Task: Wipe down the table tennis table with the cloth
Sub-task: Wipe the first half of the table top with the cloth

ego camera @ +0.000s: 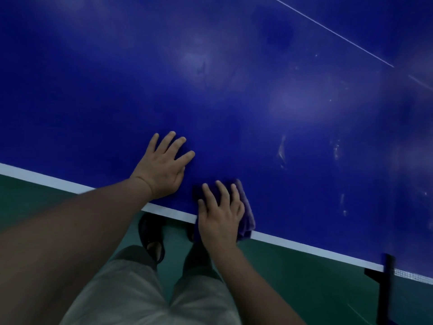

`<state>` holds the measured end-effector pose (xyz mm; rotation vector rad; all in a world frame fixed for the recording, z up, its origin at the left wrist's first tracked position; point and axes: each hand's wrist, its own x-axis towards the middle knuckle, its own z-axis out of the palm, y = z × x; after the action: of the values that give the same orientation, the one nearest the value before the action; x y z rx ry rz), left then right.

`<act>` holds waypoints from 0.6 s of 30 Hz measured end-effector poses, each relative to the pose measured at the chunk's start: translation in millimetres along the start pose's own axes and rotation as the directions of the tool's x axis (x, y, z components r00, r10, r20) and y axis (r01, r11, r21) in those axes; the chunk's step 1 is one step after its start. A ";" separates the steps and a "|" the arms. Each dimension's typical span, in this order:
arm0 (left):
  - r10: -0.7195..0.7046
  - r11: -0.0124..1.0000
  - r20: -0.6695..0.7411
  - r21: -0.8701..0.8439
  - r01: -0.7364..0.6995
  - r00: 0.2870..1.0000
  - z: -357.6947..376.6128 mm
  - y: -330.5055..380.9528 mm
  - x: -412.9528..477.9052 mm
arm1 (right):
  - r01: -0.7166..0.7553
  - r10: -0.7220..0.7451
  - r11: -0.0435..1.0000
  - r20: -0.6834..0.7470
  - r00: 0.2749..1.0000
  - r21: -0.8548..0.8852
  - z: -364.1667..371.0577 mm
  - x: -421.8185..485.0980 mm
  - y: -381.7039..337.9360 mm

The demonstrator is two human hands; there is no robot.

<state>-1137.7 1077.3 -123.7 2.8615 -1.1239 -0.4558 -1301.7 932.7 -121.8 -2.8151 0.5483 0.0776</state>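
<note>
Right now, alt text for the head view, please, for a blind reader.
The right hand presses a dark purple cloth onto the white-lined near edge of the blue table tennis table; the left hand rests flat beside it. The surface further right bears pale smudges.

One blue white-edged table tennis worktop (234, 90), one crumpled purple-blue cloth (246, 207), two bare hands, left hand (161, 170) and right hand (220, 219), two dark sandals (150, 233), one black net post (387, 277) at four o'clock.

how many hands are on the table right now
2. The left hand lies flat on the bare blue table near its white edge; the right hand presses the purple cloth over that edge.
</note>
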 end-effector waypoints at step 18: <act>-0.352 0.912 -0.166 -0.281 0.298 0.921 -17.2 123.0 96.5 | 0.064 -0.061 0.997 -0.057 0.996 0.044 -43.4 71.7 138.0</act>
<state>-1147.0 920.5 -115.3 2.7887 -0.5103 -0.2652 -1287.1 771.9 -122.6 -2.7948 0.4681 -0.0257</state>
